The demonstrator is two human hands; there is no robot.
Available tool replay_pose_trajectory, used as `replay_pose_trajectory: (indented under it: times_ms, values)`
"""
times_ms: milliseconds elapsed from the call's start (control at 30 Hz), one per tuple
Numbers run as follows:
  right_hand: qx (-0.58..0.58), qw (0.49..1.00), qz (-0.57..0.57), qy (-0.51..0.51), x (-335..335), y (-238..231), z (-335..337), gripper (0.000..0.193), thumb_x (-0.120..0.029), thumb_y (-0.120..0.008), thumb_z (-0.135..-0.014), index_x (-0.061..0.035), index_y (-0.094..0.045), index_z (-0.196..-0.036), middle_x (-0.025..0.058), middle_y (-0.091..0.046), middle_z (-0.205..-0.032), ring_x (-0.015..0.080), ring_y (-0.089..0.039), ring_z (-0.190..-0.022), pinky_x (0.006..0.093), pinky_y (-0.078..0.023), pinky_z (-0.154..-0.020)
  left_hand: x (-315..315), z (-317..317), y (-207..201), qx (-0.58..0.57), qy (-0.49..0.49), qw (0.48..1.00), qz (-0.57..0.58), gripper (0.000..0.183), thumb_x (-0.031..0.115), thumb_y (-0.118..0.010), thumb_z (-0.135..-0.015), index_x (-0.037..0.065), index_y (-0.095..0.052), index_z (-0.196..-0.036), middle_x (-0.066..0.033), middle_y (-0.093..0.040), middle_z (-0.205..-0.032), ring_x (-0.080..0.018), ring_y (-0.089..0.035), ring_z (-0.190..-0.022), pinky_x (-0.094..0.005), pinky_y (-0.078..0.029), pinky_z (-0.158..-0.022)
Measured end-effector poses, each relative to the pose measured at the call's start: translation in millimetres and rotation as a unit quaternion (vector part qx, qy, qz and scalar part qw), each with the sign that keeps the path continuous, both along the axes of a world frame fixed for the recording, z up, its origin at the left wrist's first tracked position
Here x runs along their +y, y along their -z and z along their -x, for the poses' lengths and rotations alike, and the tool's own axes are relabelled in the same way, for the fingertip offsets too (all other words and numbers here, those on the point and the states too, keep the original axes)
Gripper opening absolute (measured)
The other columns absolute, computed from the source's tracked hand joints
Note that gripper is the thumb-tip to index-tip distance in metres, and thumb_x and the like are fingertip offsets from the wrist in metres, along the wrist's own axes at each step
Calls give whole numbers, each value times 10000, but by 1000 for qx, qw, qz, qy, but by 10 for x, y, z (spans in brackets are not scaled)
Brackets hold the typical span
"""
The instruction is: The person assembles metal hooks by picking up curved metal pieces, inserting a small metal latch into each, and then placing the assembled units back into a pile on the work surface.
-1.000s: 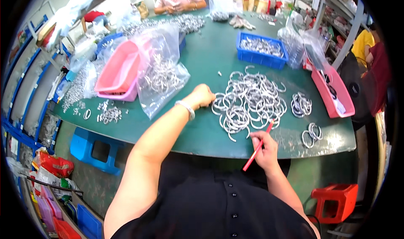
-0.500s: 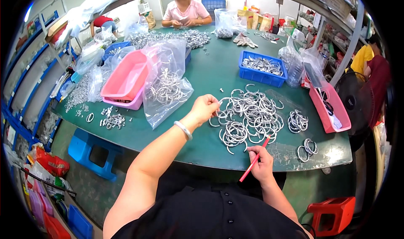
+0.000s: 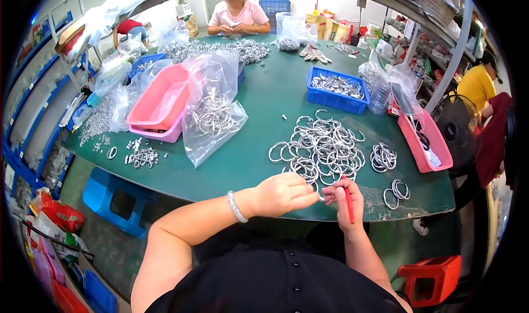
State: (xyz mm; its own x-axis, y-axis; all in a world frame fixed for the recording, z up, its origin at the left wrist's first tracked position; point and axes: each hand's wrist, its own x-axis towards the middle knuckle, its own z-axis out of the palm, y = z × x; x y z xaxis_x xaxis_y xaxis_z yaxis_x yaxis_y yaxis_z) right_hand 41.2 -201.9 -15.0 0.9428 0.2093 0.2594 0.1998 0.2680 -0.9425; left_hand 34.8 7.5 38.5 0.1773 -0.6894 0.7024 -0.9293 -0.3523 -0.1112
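Note:
My left hand [image 3: 284, 194], a silvery bangle on its wrist, is closed at the table's near edge. Its fingertips meet those of my right hand [image 3: 346, 200], where a small silver metal piece [image 3: 321, 198] shows; most of it is hidden by the fingers. A red pen [image 3: 348, 203] is held in my right hand, slanting across the palm. Just beyond both hands lies a tangled pile of silver open bangles [image 3: 330, 147]. To its right are a smaller bangle heap [image 3: 383, 157] and a few loose bangles [image 3: 397, 194].
The green table [image 3: 259, 114] bears nested pink bins [image 3: 160, 101], a clear bag of bangles [image 3: 212, 117], a blue tray of metal parts [image 3: 337, 90] and a long pink bin [image 3: 424, 142]. Small parts [image 3: 143, 156] lie left. A person [image 3: 238, 15] works opposite. Stools stand below.
My left hand has drawn back from the pile's left side toward me and right, meeting my right hand. The red pen has swung to a steeper angle. The view has shifted slightly.

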Motion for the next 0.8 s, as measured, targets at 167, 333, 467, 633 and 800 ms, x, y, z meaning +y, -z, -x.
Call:
replay_pose_trajectory:
  times_ms: [167, 333, 467, 633, 800]
  values:
    - [71, 992, 45, -95, 28, -169, 47, 109, -41, -525, -832, -7, -468, -918, 120, -614, -823, 120, -580, -621, 208, -458, -527, 51, 130, -25, -49, 48, 997, -26, 158, 46, -586, -675, 19, -546, -825, -54, -531, -776, -174, -526, -665, -259, -454, -582]
    - [112, 982, 54, -139, 76, -268, 128, 124, -17, -547, -811, -16, -467, -905, 122, -615, -777, 125, -589, -597, 203, -465, -503, 101, 224, -104, -86, 91, 992, -32, 140, 57, -583, -692, 17, -542, -820, -69, -529, -776, -180, -528, -673, -275, -463, -615]
    - [122, 982, 27, -139, 77, -328, 126, 155, -21, -577, -791, -34, -464, -895, 111, -611, -749, 104, -564, -549, 199, -449, -461, 120, 206, -217, -92, 100, 990, -32, 139, 67, -581, -701, 18, -544, -825, -63, -534, -768, -178, -534, -680, -278, -457, -620]
    - [69, 996, -5, -57, 238, -391, 68, 152, -21, -592, -774, -45, -459, -844, 59, -578, -692, 71, -489, -488, 188, -397, -430, 193, 209, 38, -2, -33, 994, 106, 281, 46, -651, -648, 28, -567, -915, -96, -557, -883, -245, -545, -778, -340, -441, -710]
    - [-14, 998, 55, 4, 260, -347, 96, 199, 9, -592, -773, -34, -460, -916, 20, -549, -736, 58, -511, -582, 179, -418, -494, 25, 384, 336, 628, 89, 648, 421, 340, 97, -569, -822, -35, -471, -1121, -69, -555, -989, -137, -532, -891, -271, -432, -790]
